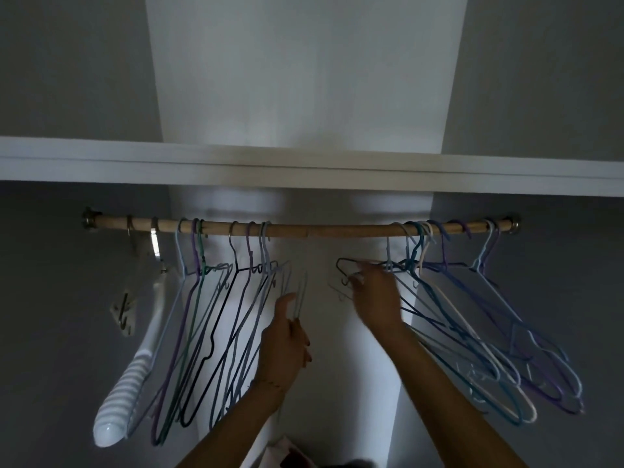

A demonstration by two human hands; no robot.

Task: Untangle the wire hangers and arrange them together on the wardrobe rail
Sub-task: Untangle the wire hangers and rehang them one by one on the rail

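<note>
A wooden wardrobe rail [337, 229] runs across the view under a white shelf. Several wire hangers [216, 319] in blue, purple, green and black hang on its left half. Another tangled bunch of wire hangers [472, 319] hangs on its right half. My left hand [285, 346] is closed around the thin wires of a pale hanger [299, 295] at the right edge of the left bunch. My right hand [374, 295] grips the shoulder end of a dark hanger [344, 265] at the left edge of the right bunch. The rail's middle is bare.
A white shelf [304, 170] sits close above the rail. A thick white plastic hanger [135, 376] hangs at the far left, next to a small wall hook rack [124, 314]. Grey walls close in both sides. Some pinkish fabric [287, 450] shows at the bottom edge.
</note>
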